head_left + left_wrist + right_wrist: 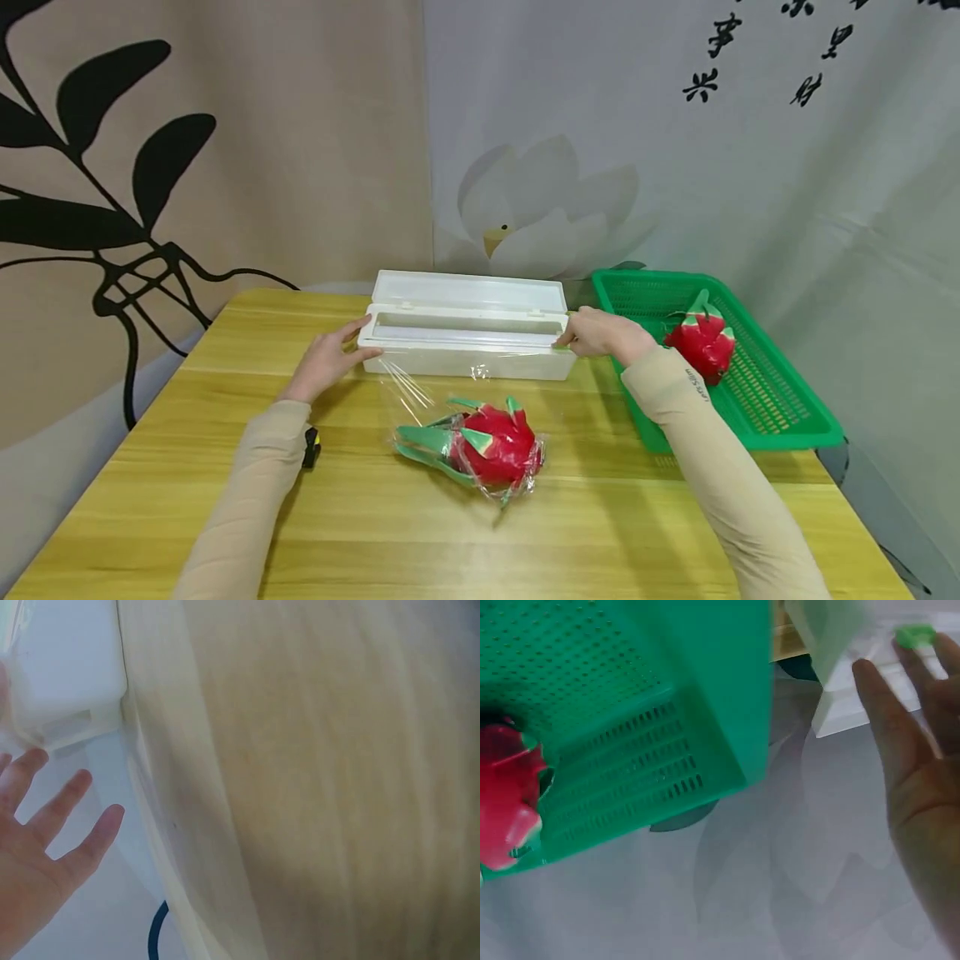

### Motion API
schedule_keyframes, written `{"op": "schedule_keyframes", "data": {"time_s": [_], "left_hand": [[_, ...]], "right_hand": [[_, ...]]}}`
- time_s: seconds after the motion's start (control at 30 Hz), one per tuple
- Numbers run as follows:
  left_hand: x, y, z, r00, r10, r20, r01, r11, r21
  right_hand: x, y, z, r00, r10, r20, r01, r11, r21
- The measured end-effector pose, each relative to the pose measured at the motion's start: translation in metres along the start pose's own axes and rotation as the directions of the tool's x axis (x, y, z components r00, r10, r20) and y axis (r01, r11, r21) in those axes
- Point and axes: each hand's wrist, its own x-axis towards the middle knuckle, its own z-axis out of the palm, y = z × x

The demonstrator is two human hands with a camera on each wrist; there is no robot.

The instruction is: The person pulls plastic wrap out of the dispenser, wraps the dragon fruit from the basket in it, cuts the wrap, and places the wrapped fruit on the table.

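A white cling film dispenser [465, 364] lies across the table with its lid raised at the back. My left hand [326, 362] grips its left end, thumb at the front edge and index finger higher on the corner; the other fingers spread out in the left wrist view. At the right end, my right hand [603, 332] pinches a small green slide cutter [915, 635]. Clear cling film [405, 387] stretches from the dispenser's front down to a red dragon fruit [502, 446] with green leaf tips, and clings in creases around it.
On the right stands a green plastic basket [780, 437] with another dragon fruit [703, 342] inside. A small black and yellow object [311, 448] sits beside the left sleeve. A printed curtain [337, 167] hangs behind the wooden table [360, 542].
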Motion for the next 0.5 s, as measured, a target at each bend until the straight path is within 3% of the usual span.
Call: {"op": "schedule_keyframes", "data": {"time_s": [0.1,0.37,0.5], "left_hand": [[0.000,0.000,-0.001,1.000,0.001,0.006,-0.001,1.000,-0.003],[0.001,0.001,0.001,1.000,-0.001,0.016,0.001,1.000,0.002],[0.000,0.001,0.000,1.000,0.004,0.010,-0.004,1.000,0.005]], "right_hand": [[-0.002,0.003,0.001,1.000,0.012,0.020,-0.012,1.000,0.026],[-0.007,0.011,0.007,0.999,0.032,-0.020,-0.032,0.999,0.024],[-0.008,0.014,0.011,0.997,0.001,-0.082,0.003,0.999,0.046]]}}
